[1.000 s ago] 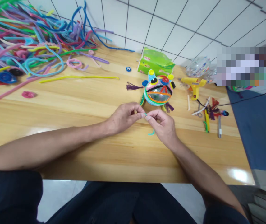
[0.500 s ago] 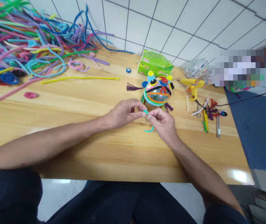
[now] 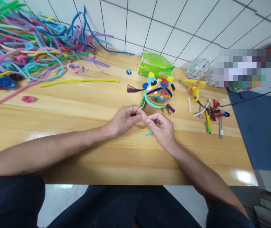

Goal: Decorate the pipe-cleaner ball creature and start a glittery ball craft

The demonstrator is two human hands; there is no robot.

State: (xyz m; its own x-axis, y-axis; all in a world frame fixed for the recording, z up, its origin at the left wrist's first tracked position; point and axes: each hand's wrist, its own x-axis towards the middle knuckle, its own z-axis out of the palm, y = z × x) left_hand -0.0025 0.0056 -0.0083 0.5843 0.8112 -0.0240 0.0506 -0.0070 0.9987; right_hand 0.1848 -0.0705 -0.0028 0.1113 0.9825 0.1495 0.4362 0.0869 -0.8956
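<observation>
A thin teal pipe cleaner (image 3: 147, 135) is pinched between my two hands, its free end curving down below the fingers. My left hand (image 3: 128, 121) closes thumb and forefinger on it, and the fingertips of my right hand (image 3: 161, 128) meet them from the other side. Most of the pinched part is hidden by the fingertips. Just behind the hands stands a decorated clear ball figure (image 3: 159, 93) with yellow-topped horns, a red nose, striped bands and purple tassels.
Colourful pipe cleaners (image 3: 38, 41) are heaped at the back left. A green tissue pack (image 3: 155, 65) stands behind the figure. At right lie a yellow glue gun (image 3: 194, 88) with its cord and a cutter (image 3: 221, 128). A yellow pipe cleaner (image 3: 78, 81) lies left of centre.
The fingertips of both hands have closed nearer together, so the teal loop that showed between them is now mostly covered. The whole view has shifted slightly.
</observation>
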